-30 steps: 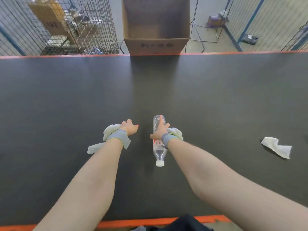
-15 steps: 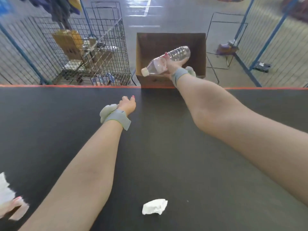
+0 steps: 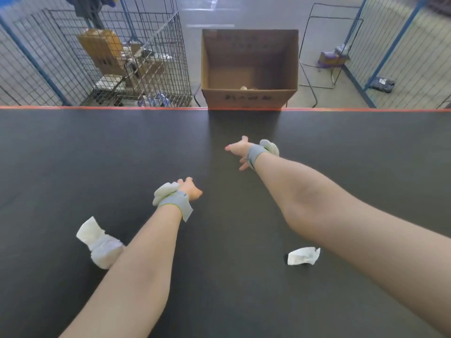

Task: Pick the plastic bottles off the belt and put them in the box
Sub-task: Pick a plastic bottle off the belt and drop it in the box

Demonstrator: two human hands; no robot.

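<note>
- Beyond the far edge of the belt [image 3: 73,152], the box [image 3: 249,97] stands open-topped on the floor, its near wall touching the orange rim; a small pale shape [image 3: 243,88] shows low inside it, perhaps a bottle cap, too small to be sure.
- No bottle lies on the belt in view, so nothing is there to pick at this moment.
- Right hand [image 3: 240,151] hangs above the belt toward the far edge, fingers spread and loose, holding nothing.
- Left hand [image 3: 191,190] hovers nearer the middle, fingers loosely curled, also holding nothing. Both wrists carry grey straps.
- Handling, as a judgement: an empty plastic bottle would be light, thin-walled and smooth, so it dents under a hard squeeze and rolls easily on the flat belt. A grip round the middle of the body, fingers on one side and thumb on the other, should hold best; the cap end is too narrow for a sure grip.
- Two bits of white crumpled paper lie on the belt: one [image 3: 98,242] toward the near left, partly behind the left forearm, one [image 3: 302,256] toward the near right, just beside the right forearm. Neither belongs in the box.
- A wire cage [image 3: 117,59] with cartons stands left of the box, wire panels right of it; both are apart from the box mouth.
- The way from belt to box looks open; the only thing to clear is the box's near wall.
</note>
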